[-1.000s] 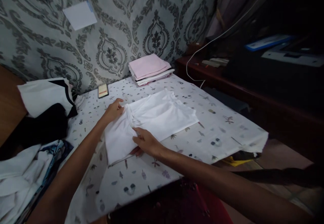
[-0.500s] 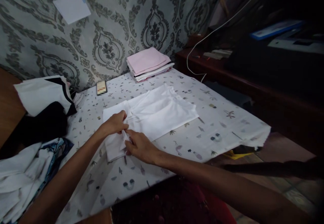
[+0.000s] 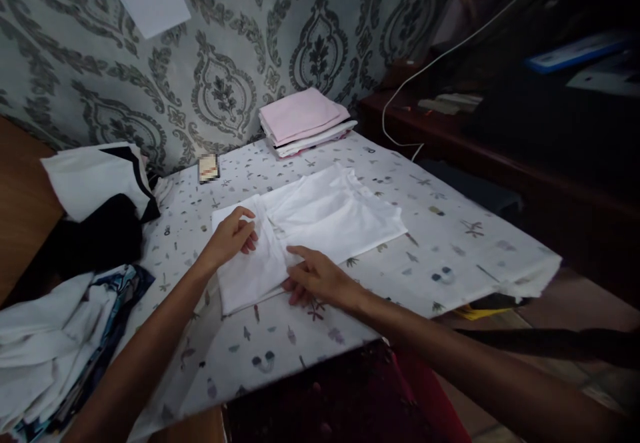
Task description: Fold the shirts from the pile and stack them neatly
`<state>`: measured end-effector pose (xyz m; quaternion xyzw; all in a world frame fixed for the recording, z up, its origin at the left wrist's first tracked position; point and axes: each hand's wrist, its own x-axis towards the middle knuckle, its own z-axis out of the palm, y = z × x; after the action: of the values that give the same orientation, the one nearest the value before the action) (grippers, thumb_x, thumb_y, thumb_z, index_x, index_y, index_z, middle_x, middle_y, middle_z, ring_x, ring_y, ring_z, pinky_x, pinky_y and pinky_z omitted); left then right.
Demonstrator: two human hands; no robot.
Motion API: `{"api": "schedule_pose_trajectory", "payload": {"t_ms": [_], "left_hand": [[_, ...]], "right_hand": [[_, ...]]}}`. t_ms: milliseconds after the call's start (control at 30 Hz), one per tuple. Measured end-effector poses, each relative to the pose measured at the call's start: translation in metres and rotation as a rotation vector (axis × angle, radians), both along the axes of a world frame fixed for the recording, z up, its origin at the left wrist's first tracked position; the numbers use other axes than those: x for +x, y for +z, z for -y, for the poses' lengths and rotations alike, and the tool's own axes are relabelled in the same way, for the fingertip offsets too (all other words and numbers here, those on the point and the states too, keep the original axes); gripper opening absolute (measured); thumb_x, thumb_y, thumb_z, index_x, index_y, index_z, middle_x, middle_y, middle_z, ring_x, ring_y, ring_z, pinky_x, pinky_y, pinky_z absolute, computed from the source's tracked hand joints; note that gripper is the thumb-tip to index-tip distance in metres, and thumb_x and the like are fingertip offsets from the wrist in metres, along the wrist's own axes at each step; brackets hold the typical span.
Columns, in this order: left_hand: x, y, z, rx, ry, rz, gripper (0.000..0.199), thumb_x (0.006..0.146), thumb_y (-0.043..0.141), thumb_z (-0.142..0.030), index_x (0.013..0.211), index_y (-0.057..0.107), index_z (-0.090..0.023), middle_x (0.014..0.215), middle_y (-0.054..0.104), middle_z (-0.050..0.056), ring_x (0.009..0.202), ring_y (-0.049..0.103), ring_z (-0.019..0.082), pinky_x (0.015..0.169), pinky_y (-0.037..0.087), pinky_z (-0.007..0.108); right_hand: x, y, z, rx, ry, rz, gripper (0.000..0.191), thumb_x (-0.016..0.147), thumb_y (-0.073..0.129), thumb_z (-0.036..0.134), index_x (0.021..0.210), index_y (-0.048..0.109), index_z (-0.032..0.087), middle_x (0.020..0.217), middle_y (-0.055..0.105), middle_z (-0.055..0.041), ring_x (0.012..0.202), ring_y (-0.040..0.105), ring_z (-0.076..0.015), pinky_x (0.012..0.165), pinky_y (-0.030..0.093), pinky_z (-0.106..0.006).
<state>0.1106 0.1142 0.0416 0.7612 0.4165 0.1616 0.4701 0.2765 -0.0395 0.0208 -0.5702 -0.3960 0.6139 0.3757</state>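
Note:
A white garment [image 3: 330, 216] lies on the patterned table cover, its left part folded over and its right part spread out with light wrinkles. Over the folded left part is my left hand [image 3: 234, 235], fingers curled and apart, holding nothing. My right hand [image 3: 317, 275] is at the near edge of the fold, its fingers apart and nothing gripped between them. Whether the fingertips touch the cloth is hard to tell.
A folded stack with a pink cloth [image 3: 303, 115] on top sits at the back by the wall. A small pixelated item [image 3: 209, 168] lies left of it. White and black clothes [image 3: 95, 179] are heaped at the left. A white cable [image 3: 385, 113] hangs at the back right.
Both hands have let go of the cloth and moved apart, the right one to the right. The left part of the garment now lies flatter. The view has shifted slightly.

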Motion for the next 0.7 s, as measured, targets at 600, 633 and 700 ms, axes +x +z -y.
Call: {"api": "schedule_pose_trajectory", "payload": {"t_ms": [600, 633, 700], "left_hand": [[-0.019, -0.043, 0.058, 0.736, -0.266, -0.408, 0.064, 0.097, 0.042, -0.055, 0.148, 0.040, -0.017, 0.158, 0.035, 0.020, 0.150, 0.026, 0.032, 0.123, 0.019, 0.056], [-0.022, -0.041, 0.056, 0.717, -0.275, -0.388, 0.062, 0.097, 0.044, -0.053, 0.148, 0.041, -0.018, 0.158, 0.035, 0.020, 0.150, 0.027, 0.031, 0.123, 0.019, 0.055], [-0.029, -0.038, 0.043, 0.685, -0.263, -0.330, 0.050, 0.097, 0.046, -0.044, 0.141, 0.049, -0.020, 0.153, 0.046, 0.018, 0.145, 0.038, 0.030, 0.122, 0.023, 0.053]], "right_hand": [[-0.024, -0.014, -0.146, 0.496, 0.273, 1.258, 0.051, 0.103, 0.033, 0.028, 0.148, 0.042, 0.007, 0.160, 0.032, -0.0183, 0.150, 0.026, -0.0251, 0.120, 0.021, -0.046], [-0.021, -0.018, -0.148, 0.499, 0.276, 1.277, 0.051, 0.103, 0.032, 0.029, 0.148, 0.040, 0.007, 0.160, 0.031, -0.0180, 0.150, 0.026, -0.0250, 0.121, 0.021, -0.046], [-0.017, -0.023, -0.149, 0.508, 0.288, 1.308, 0.053, 0.103, 0.031, 0.029, 0.150, 0.038, 0.007, 0.161, 0.030, -0.0175, 0.150, 0.025, -0.0253, 0.121, 0.020, -0.045]]}}
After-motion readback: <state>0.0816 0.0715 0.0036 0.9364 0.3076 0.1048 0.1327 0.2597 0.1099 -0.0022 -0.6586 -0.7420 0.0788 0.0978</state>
